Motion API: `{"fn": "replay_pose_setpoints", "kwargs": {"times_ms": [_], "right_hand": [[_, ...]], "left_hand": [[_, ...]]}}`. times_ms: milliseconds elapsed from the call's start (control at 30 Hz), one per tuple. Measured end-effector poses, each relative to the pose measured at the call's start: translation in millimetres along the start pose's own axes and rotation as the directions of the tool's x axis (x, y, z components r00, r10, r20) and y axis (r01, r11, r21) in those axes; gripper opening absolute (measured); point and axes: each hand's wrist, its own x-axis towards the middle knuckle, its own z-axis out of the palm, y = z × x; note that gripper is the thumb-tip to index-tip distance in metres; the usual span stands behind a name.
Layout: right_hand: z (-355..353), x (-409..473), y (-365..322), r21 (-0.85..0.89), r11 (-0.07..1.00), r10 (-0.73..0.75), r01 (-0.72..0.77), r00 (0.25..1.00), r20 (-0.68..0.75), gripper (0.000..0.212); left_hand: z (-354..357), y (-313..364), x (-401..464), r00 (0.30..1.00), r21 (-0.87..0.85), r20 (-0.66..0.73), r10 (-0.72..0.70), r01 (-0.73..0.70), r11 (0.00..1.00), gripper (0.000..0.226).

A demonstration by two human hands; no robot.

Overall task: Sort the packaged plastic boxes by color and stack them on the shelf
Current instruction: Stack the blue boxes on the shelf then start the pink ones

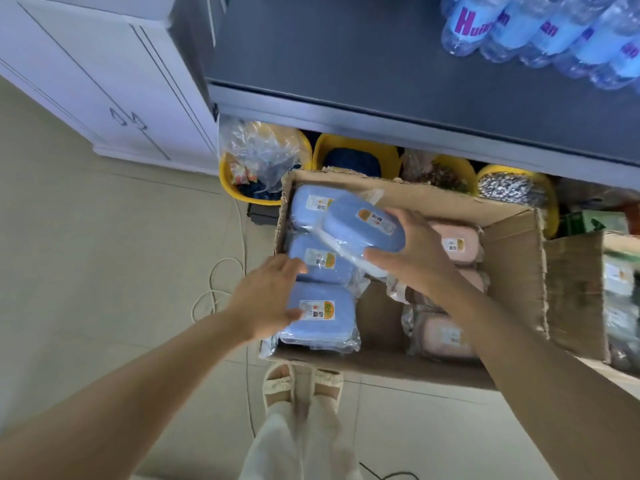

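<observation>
Gripping one wrapped blue box between thumb and fingers, the right hand holds it tilted above the open cardboard carton. The left hand reaches in with fingers loosely spread, grasping nothing, its fingertips touching two of the three blue boxes lying in a column at the carton's left side. Three pink boxes lie at the right side, partly hidden by the right arm. Four yellow tubs stand behind the carton under the dark shelf, which carries bottled water.
</observation>
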Motion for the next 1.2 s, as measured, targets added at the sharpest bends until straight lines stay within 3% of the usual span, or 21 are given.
{"fn": "replay_pose_setpoints", "kwargs": {"times_ms": [200, 467, 833, 1000, 1200], "right_hand": [[-17.9, -26.8, 29.5, 0.066, 0.993, 0.108, -0.102, 0.990, -0.092, 0.070], [-17.8, -45.9, 32.8, 0.090, 0.991, 0.112, -0.099, 0.983, -0.145, 0.075], [-126.0, -81.7, -77.2, 0.049, 0.997, -0.037, 0.057, 0.943, -0.331, 0.072], [-192.9, -103.9, -150.1, 0.045, 0.979, -0.160, 0.200, 0.884, -0.439, 0.070], [-266.8, -115.9, -223.3, -0.057, 0.936, -0.322, 0.349, 0.774, -0.545, 0.069]], "left_hand": [[41.5, 12.4, 11.2, 0.979, 0.213, 0.192, 0.076, -0.117, 0.970, 0.100], [30.7, 15.7, 8.3, 0.992, 0.265, 0.109, 0.057, -0.084, 0.961, 0.092], [-144.2, 38.6, -50.6, 0.971, 0.169, -0.218, 0.097, -0.060, 0.984, 0.092], [-242.5, 65.2, -91.6, 0.898, 0.157, -0.421, 0.128, -0.067, 0.985, 0.083], [-340.5, 96.0, -132.0, 0.809, 0.204, -0.558, 0.183, -0.080, 0.976, 0.085]]}}
